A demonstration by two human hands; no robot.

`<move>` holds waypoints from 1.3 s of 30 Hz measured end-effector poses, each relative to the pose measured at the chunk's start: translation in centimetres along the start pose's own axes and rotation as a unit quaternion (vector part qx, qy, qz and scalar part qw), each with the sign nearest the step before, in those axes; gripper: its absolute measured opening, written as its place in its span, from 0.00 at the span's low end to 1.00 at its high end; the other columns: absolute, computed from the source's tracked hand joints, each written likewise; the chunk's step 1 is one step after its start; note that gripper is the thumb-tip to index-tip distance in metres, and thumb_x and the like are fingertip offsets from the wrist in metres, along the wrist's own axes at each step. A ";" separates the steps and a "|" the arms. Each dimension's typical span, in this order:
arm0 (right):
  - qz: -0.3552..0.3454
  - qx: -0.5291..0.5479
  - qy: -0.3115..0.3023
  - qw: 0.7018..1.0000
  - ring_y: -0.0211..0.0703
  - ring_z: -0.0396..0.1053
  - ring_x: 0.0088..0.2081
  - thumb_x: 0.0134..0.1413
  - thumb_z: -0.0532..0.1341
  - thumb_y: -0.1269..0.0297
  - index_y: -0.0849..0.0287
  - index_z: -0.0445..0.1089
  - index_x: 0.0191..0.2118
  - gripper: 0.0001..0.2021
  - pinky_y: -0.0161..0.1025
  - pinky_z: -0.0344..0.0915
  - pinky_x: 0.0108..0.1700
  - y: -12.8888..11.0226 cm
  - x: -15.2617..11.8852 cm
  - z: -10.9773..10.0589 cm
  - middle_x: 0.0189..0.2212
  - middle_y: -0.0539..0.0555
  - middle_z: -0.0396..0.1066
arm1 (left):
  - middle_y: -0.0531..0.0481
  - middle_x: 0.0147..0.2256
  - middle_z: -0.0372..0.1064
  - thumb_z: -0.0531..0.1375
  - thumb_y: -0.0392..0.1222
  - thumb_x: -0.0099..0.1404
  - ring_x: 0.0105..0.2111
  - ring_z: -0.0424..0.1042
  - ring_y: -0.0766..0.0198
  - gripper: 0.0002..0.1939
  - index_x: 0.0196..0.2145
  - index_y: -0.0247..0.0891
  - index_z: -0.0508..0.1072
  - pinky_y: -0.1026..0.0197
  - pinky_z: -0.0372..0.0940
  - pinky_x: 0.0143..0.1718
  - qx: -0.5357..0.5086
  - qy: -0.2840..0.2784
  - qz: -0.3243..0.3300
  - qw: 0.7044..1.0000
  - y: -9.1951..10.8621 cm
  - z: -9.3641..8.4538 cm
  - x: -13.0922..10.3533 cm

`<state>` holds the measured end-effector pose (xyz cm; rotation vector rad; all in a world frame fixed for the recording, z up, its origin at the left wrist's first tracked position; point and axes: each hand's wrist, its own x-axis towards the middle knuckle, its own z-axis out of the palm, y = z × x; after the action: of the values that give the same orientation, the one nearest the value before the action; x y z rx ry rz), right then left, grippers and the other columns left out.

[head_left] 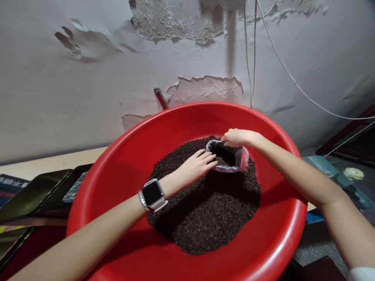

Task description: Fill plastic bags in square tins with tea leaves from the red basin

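A clear plastic bag (241, 159) with its mouth open stands in a heap of dark brown, shredded loose material (205, 220), tea leaves or soil, I cannot tell which. Some of the same material lies inside the bag. My right hand (234, 137) is closed on the bag's far rim, fingers bent over the edge. At the bag's left side my left hand (197, 164) lies palm down with fingers stretched and apart, their tips at the rim. The heap sits in a large red basin (123, 152). A watch (152, 192) is on my left wrist.
Behind the basin rises a wall (96, 89) with peeling plaster. White cables (288, 72) hang down it at the right. Dark green-gold trays (35, 191) lie left of the basin. A teal plastic container (322, 166) and a small pale round object (353, 173) are at the right.
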<state>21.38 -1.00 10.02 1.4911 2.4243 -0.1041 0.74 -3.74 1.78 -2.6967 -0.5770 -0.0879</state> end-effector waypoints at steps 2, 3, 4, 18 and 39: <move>0.020 -0.003 0.008 1.000 0.52 0.72 0.47 0.60 0.52 0.68 0.58 0.70 0.54 0.19 0.39 0.64 0.41 0.3 0.4 0.4 0.48 0.63 0.73 | 0.42 0.55 0.68 0.55 0.31 0.66 0.56 0.65 0.56 0.17 0.52 0.37 0.70 0.50 0.57 0.58 0.019 0.018 -0.011 1.000 -0.1 -0.1 -0.2; 0.031 -0.003 0.009 0.999 0.53 0.72 0.47 0.60 0.52 0.69 0.60 0.68 0.55 0.20 0.40 0.64 0.41 0.6 0.7 0.6 0.48 0.64 0.72 | 0.41 0.55 0.67 0.55 0.31 0.67 0.56 0.65 0.55 0.17 0.52 0.35 0.69 0.50 0.57 0.58 0.024 0.029 -0.017 0.999 -0.2 -0.2 -0.2; 0.039 -0.001 0.007 0.999 0.54 0.72 0.47 0.59 0.51 0.69 0.61 0.67 0.56 0.20 0.40 0.64 0.40 0.9 1.0 0.9 0.48 0.66 0.72 | 0.40 0.56 0.67 0.54 0.31 0.67 0.56 0.66 0.54 0.17 0.52 0.34 0.69 0.50 0.58 0.58 0.026 0.040 -0.022 0.999 -0.3 -0.3 -0.3; 0.102 0.131 0.113 0.980 0.40 0.69 0.41 0.61 0.52 0.68 0.61 0.73 0.47 0.15 0.31 0.58 0.40 6.8 4.3 4.8 0.43 0.58 0.74 | 0.39 0.53 0.69 0.53 0.34 0.68 0.53 0.67 0.52 0.16 0.51 0.33 0.70 0.49 0.63 0.54 0.019 0.119 -0.080 0.989 -1.8 -1.1 -0.8; 0.178 0.114 0.241 0.947 0.47 0.67 0.41 0.57 0.56 0.66 0.60 0.76 0.44 0.14 0.38 0.58 0.41 9.9 2.7 3.3 0.39 0.60 0.74 | 0.38 0.51 0.70 0.52 0.35 0.68 0.53 0.67 0.51 0.14 0.50 0.32 0.70 0.47 0.64 0.52 -0.012 0.143 -0.130 0.981 -2.9 -0.8 -1.1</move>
<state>29.66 5.22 6.99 2.2633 2.5045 0.0694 -1.43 -2.03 3.43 -2.5499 -0.8343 -0.5460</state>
